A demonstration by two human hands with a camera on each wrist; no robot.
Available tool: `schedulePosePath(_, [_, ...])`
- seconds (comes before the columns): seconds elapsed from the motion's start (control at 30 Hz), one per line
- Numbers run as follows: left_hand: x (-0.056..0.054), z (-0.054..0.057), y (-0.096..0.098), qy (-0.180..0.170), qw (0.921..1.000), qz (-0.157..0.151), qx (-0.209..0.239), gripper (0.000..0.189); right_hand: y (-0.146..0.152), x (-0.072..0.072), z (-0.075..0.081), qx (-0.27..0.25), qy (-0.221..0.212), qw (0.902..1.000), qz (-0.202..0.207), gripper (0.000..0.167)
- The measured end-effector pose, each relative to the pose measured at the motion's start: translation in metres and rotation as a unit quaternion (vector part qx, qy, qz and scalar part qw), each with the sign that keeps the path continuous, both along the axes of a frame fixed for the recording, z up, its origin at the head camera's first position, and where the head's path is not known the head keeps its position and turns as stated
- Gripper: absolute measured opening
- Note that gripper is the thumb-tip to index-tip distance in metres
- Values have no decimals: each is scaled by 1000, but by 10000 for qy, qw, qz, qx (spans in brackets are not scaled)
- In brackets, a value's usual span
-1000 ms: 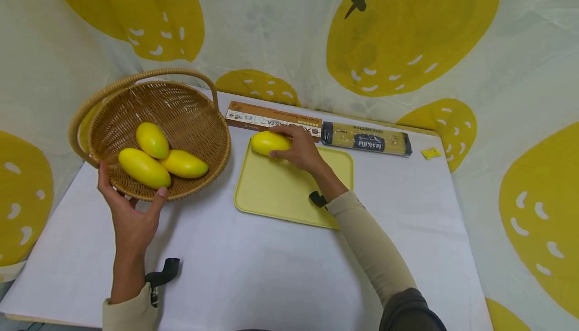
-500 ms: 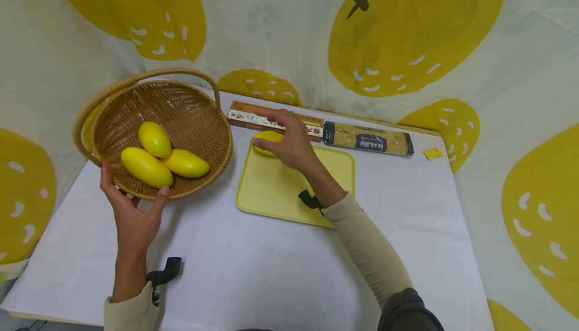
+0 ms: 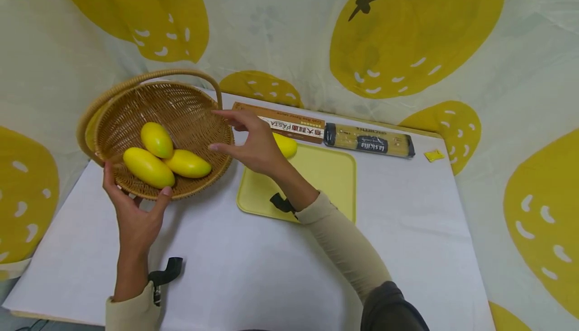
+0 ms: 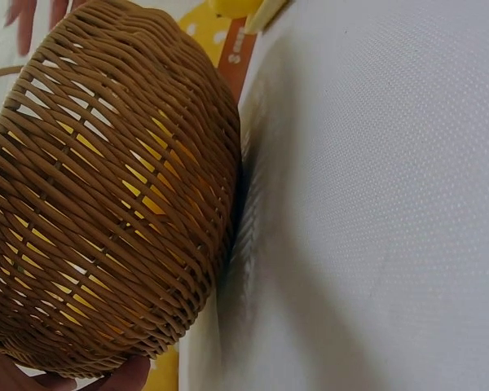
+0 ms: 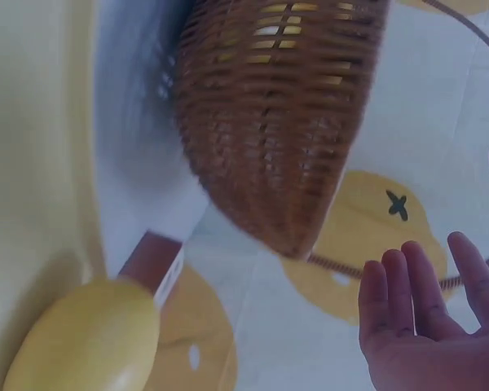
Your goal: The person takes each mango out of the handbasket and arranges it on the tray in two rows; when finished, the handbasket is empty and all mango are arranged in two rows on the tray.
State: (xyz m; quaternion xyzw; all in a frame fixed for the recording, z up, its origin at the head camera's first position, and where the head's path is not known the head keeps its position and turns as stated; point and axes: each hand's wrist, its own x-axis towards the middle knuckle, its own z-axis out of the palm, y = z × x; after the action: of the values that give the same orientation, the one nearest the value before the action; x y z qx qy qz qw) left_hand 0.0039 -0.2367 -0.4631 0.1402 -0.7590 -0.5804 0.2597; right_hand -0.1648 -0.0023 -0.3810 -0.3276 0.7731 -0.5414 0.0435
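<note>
At the left of the head view, my left hand grips the near rim of a wicker basket tilted towards me. Three yellow mangoes lie inside, among them a front mango. My right hand is spread at the basket's right rim and holds nothing; whether it touches the rim I cannot tell. Behind that hand, another mango lies at the far left corner of a yellow tray, partly hidden. In the right wrist view, the basket's woven side stands apart from the straight fingers.
Along the table's back edge lie a pasta box and a bag of spaghetti. A small yellow packet is farther right. A fruit-print curtain hangs behind the white-covered table.
My right hand has let go of the mango on the tray and moved left to the basket's right rim. The left hand keeps its grip, and the basket stays in place.
</note>
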Motion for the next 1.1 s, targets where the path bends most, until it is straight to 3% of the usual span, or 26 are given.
schedulePosePath(0.27, [1, 0, -1, -11, 10000, 26, -44, 116, -37, 7, 5, 528, -103, 9978, 382, 70])
schedulePosePath(0.57, [1, -1, -1, -86, 9999, 76, -69, 116, -87, 2, -7, 845, -160, 9919, 939, 67])
schedulePosePath(0.83, [1, -3, 0, 10, 10000, 18, -62, 117, -116, -4, -13, 1722, -373, 9824, 624, 66])
schedulePosePath(1.1, [0, -4, -1, 49, 10000, 22, -7, 117, -141, -9, -18, 1978, -880, 9745, 587, 65])
